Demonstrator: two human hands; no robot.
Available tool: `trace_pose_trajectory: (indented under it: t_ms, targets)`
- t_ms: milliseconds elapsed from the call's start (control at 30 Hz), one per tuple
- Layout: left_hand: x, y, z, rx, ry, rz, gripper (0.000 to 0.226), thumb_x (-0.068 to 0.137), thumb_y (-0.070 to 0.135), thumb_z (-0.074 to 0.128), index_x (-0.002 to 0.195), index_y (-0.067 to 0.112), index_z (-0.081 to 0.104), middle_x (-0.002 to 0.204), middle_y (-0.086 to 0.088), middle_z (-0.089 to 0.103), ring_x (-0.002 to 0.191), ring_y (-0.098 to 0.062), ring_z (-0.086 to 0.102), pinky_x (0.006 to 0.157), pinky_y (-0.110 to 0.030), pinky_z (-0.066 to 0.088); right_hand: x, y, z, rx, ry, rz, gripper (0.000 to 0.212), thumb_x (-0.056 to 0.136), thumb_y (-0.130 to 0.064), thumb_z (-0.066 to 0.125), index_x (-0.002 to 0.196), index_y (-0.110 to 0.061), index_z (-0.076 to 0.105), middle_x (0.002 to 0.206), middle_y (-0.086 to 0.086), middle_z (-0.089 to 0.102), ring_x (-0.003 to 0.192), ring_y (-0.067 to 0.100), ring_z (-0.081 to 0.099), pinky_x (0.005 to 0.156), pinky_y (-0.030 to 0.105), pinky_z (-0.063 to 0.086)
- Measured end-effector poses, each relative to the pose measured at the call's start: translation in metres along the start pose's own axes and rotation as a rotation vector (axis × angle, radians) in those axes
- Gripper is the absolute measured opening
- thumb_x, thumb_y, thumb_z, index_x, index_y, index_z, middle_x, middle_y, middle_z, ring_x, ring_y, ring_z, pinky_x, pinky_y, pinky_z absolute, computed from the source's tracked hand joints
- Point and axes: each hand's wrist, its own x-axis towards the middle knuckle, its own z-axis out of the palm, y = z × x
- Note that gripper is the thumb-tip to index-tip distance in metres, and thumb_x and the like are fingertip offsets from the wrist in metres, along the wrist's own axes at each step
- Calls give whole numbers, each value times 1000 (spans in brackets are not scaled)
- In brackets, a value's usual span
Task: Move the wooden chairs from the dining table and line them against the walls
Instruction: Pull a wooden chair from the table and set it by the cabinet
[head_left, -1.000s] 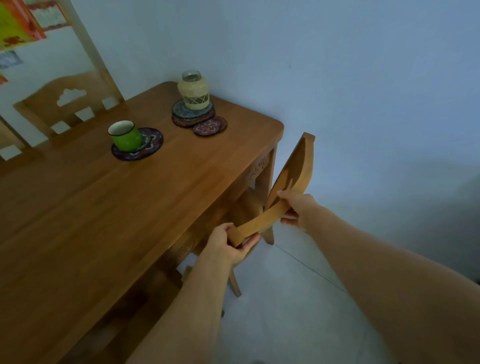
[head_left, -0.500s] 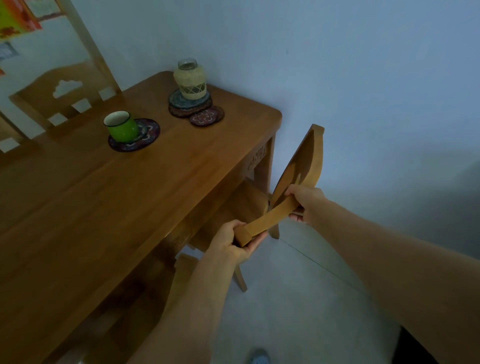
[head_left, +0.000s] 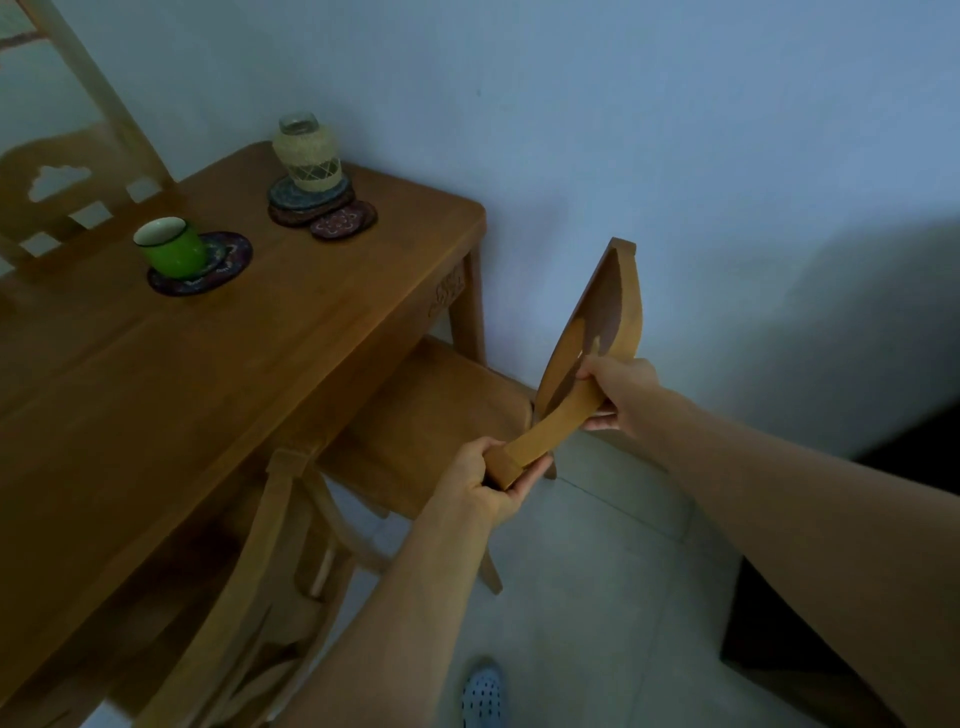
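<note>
A wooden chair (head_left: 441, 415) stands at the end of the wooden dining table (head_left: 208, 374), close to the pale wall, its seat partly out from under the tabletop. Both my hands hold its curved top rail (head_left: 618, 322). My left hand (head_left: 493, 480) grips the near end of the rail. My right hand (head_left: 615, 389) is closed around the middle of it. A second wooden chair (head_left: 249, 597) is tucked at the table's long side, bottom left. A third chair back (head_left: 57, 192) shows beyond the table at far left.
On the table stand a green mug (head_left: 169, 247) on a dark coaster (head_left: 228, 260) and a woven-wrapped jar (head_left: 307, 153) on stacked coasters (head_left: 337, 223). The wall runs behind the chair. Pale floor tiles (head_left: 623, 571) lie below, with my shoe (head_left: 483, 693) and a dark object (head_left: 779, 649) at right.
The chair has slid out from under the table towards me, showing more of its seat. Both hands kept their grip on the rail. My view has pulled back, revealing the second chair.
</note>
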Motion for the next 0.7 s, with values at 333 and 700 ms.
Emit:
trace_pose_trajectory:
  t_ms: [333, 700]
  targets:
    - [-10, -116, 6, 43, -71, -120, 30, 84, 1, 63, 111, -8, 55, 116, -32, 57, 105, -51, 58, 85, -52, 56, -32, 46, -111, 53, 94, -20, 13, 80, -11, 65, 79, -11, 52, 78, 12, 63, 77, 31, 68, 76, 50, 59]
    - [1, -217, -15, 135, -59, -148, 41, 87, 6, 62, 126, -5, 52, 119, -30, 55, 92, -46, 59, 46, -50, 58, -57, 98, -195, 59, 163, 17, 21, 83, -7, 65, 100, -7, 52, 89, 15, 64, 80, 31, 66, 73, 47, 59]
